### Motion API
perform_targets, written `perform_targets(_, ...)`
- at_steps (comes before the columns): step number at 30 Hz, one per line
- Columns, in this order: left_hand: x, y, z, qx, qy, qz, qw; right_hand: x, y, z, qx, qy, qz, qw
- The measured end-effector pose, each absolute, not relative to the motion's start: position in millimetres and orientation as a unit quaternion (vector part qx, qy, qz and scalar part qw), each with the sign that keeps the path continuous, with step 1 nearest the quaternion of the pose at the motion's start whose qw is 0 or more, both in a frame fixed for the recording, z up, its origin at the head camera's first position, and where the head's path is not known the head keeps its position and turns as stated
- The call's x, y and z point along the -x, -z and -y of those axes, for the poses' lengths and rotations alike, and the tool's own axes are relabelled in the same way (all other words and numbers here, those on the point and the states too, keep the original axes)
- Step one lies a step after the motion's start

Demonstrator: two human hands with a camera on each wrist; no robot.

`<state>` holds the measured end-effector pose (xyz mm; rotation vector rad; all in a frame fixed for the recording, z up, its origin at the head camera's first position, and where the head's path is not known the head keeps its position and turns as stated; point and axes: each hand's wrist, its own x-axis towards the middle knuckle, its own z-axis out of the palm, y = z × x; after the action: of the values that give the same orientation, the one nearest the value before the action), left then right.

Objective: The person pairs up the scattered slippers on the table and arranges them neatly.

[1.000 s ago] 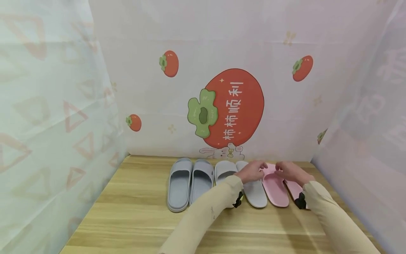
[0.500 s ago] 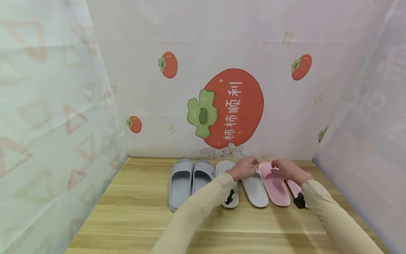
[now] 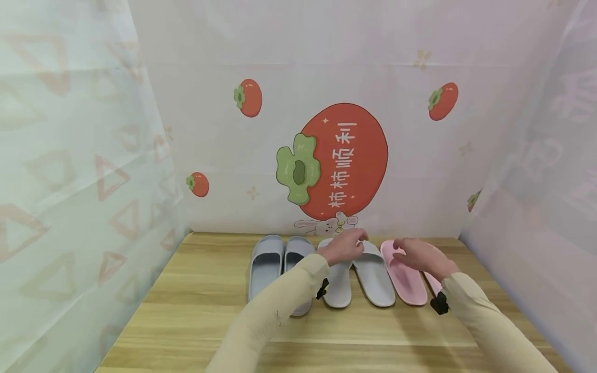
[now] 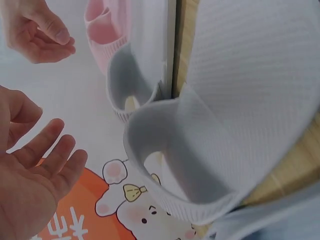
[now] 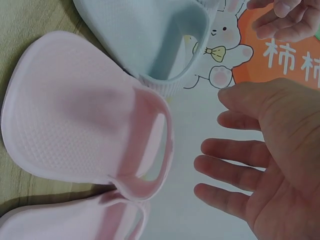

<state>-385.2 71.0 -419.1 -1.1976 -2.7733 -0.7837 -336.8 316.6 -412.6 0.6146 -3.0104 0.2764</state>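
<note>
A row of slippers lies along the back of the wooden surface. My left hand [image 3: 344, 245] hovers above the light grey slippers [image 3: 377, 282], near their straps, its fingers loosely bent around nothing. In the left wrist view a gap shows between this hand [image 4: 37, 170] and the light grey slipper [image 4: 240, 85]. My right hand [image 3: 425, 256] is over the pink slippers [image 3: 407, 282]. In the right wrist view its fingers [image 5: 235, 150] are spread apart and touch no pink slipper [image 5: 75, 110]. Part of the second pink slipper [image 3: 435, 284] is hidden by the right hand and sleeve.
To the left, a blue-grey pair of slippers [image 3: 267, 264] is partly covered by my left sleeve [image 3: 284, 295]. Behind the row rises a white backdrop [image 3: 224, 134] printed with persimmons. Side sheets [image 3: 84, 207] border the wooden surface [image 3: 186, 300].
My left hand has moved left, off the gap beside the pink pair and across the light grey pair. The right hand has shifted slightly left. The slippers look unmoved.
</note>
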Motion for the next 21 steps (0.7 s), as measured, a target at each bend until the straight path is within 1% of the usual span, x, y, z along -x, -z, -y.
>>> perform_targets(4, 382.6, 417.1, -56.8, 0.379, 0.242, 0.893, 0.01, 336.3, 419.2, -315.5, -0.217, -0.081, 0.971, 0.051)
perform_targets(9, 384.0, 412.6, -36.3, 0.381, 0.244, 0.891, 0.023, 330.9, 412.1, -307.0, -0.239, -0.073, 0.965, 0.078)
perform_targets(12, 385.3, 410.3, -23.0, 0.379, 0.235, 0.894, 0.04, 327.8, 406.3, -302.0, -0.232, -0.066, 0.968, 0.073)
perform_targets(14, 386.5, 410.8, -14.6, 0.381, 0.23, 0.894, 0.046, 325.4, 402.8, -301.0, -0.219, -0.064, 0.972, 0.06)
perform_targets(17, 386.6, 407.7, -1.9, 0.383, 0.234, 0.893, 0.04, 323.0, 399.0, -302.4, -0.203, -0.062, 0.976, 0.043)
perform_targets(21, 385.6, 400.4, 15.4, 0.373, 0.229, 0.899, 0.034, 322.0, 398.2, -305.8, -0.198, -0.065, 0.977, 0.037)
